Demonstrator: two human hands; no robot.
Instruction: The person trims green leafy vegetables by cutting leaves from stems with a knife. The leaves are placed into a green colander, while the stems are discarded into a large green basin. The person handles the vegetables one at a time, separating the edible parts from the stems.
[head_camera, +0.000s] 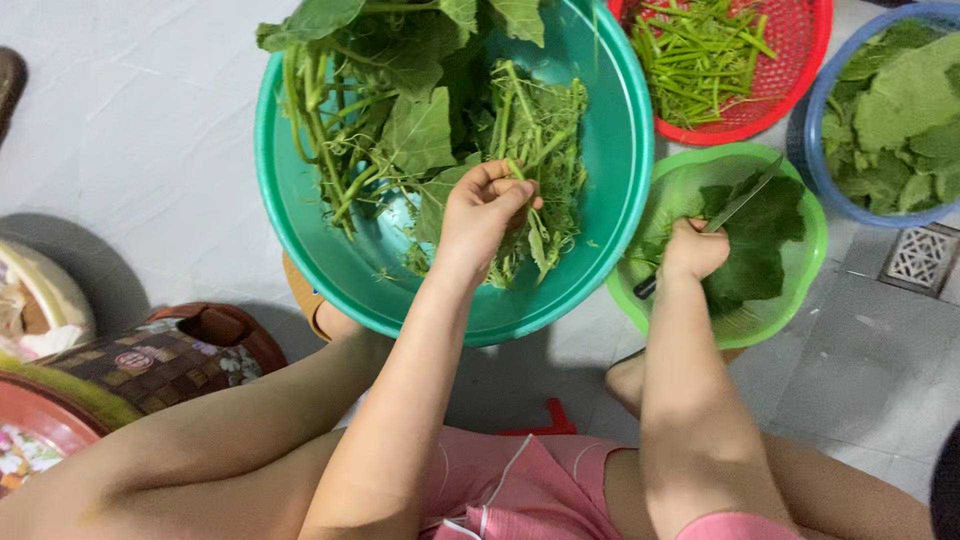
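Observation:
My left hand (482, 212) reaches into a large teal basin (610, 150) full of leafy vines and pinches a thin green stem (530, 140) from the tangled bunch. My right hand (692, 252) grips a knife (735, 205) by its dark handle, the blade pointing up and right over dark green leaves (755, 240) inside a small light-green colander (810, 260). I am seated on the floor with both knees apart, the basin in front of me.
A red basket (800, 70) of cut green stems sits at the top. A blue basket (815, 160) of broad leaves stands at the right edge. A floor drain (922, 255) lies beside it. A patterned cushion (160, 365) and slipper lie at the left.

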